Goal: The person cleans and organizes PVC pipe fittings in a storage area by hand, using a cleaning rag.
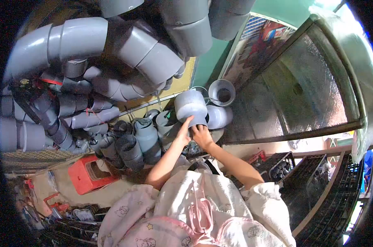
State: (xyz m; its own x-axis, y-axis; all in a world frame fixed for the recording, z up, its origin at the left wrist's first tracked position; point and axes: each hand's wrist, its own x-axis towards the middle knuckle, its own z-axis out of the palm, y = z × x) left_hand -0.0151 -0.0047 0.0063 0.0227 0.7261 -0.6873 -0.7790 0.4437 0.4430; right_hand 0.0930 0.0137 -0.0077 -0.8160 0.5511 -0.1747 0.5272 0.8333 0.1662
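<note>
Both hands are at a light grey pipe reducer (190, 105) near the middle of the view, its wide end up and away from me. My left hand (184, 135) presses against the left side of its narrow lower end. The fingers of my right hand (201, 136) curl over the rim of that narrow end, fingertips partly hidden. Just right of the reducer lies another pale fitting (219, 117), with an open-mouthed one (222, 93) above it. Left of my left hand stand grey fittings, one a bottle-shaped reducer (146, 138).
Large grey pipe elbows (83, 39) and couplings (159, 61) hang or are piled at upper left and top. A red plastic stool (92, 175) lies at lower left. A dark-framed panel (293, 86) leans at right, above black crates (304, 175).
</note>
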